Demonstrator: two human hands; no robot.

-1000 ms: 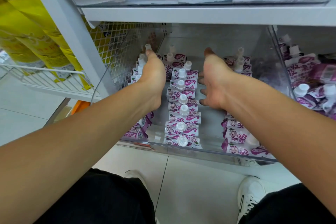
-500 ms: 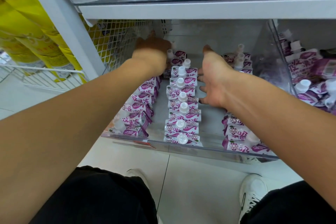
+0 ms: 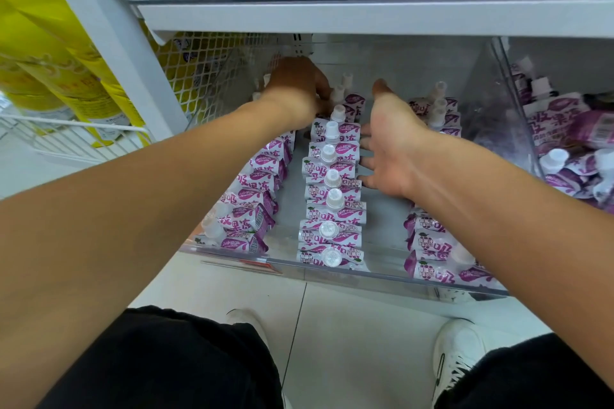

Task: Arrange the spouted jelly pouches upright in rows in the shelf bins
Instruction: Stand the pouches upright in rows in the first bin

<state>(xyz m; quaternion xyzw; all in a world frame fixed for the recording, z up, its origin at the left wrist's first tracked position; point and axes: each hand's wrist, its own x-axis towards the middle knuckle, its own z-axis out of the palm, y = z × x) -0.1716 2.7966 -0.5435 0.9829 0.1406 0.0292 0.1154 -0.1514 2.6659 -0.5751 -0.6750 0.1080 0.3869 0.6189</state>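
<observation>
Glossy purple-and-white jelly pouches with ribbed white screw caps are lined up in three rows inside a clear plastic shelf bin. The left hand is curled over pouches at the bin's back left corner; its grip cannot be made out. The right hand is held flat, fingers straight, against the middle row's right side.

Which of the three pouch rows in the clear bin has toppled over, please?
The left row, under the left forearm: its pouches lean sideways, caps pointing left. The middle row stands with caps up, and the right row looks upright too.
</observation>
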